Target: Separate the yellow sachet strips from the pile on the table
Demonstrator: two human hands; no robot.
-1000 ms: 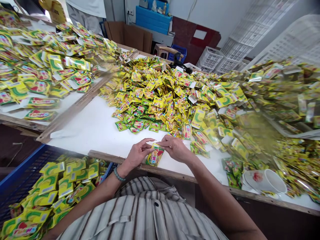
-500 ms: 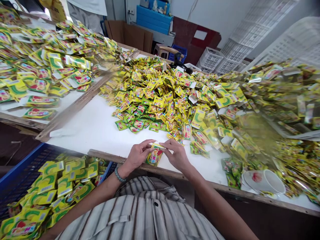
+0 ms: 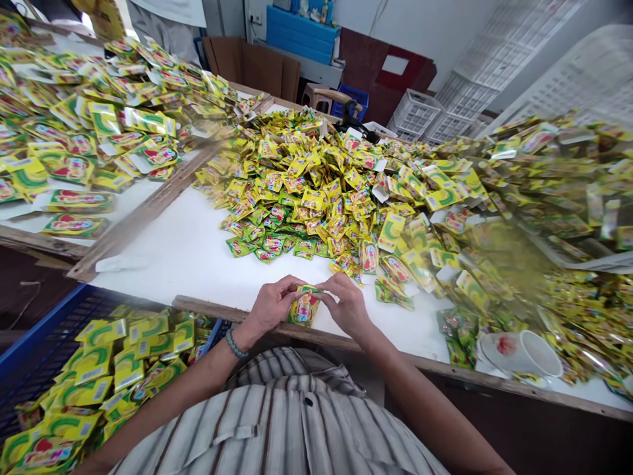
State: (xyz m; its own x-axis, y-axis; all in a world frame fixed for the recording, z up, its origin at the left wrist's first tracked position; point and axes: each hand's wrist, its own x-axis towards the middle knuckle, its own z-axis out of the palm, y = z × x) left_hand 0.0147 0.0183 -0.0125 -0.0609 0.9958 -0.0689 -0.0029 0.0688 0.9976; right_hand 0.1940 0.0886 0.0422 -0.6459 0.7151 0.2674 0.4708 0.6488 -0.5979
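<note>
My left hand and my right hand meet at the near edge of the white table. Both pinch the top of one yellow-green packet that hangs between them, its lower end pointing toward me. A big heap of the same small yellow and green sachets lies just beyond my hands. A beaded bracelet sits on my left wrist.
A blue crate at my lower left holds several filled packets. A white cup lies on its side at the right. More packets cover the left table and the right side. White baskets stand behind; a person stands at top left.
My fingers have closed in tighter on the packet's top edge, and the packet has drawn a little nearer the table edge. The view has shifted slightly.
</note>
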